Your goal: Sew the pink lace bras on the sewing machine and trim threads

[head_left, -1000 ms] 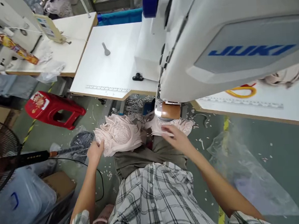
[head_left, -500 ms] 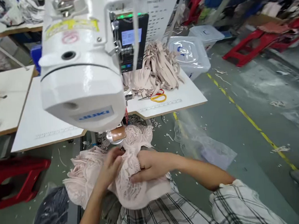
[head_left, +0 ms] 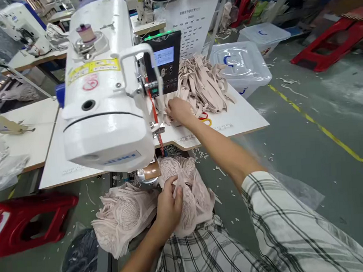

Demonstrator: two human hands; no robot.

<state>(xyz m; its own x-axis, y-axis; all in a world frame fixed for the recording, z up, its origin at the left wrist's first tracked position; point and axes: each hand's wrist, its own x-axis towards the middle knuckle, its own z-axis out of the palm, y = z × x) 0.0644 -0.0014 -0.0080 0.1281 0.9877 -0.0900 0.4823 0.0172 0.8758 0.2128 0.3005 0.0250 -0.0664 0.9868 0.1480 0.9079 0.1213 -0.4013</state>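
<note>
One lace garment (head_left: 188,215): on your side of the sewing machine (head_left: 104,136), a bit right of its head.
Left hand (head_left: 169,204): at that lace, in front of the machine, fingers curled (can't tell if you're actually pinching it, tbh).
Right hand (head_left: 179,109): right of the machine, fingers bent down into the beige strips (head_left: 207,83); their grip's hidden.
Yellow-handled scissors (head_left: 209,121): right of the machine, half behind your arm.
Pink stack (head_left: 125,215): in front of the machine, left of your lace piece.
</note>
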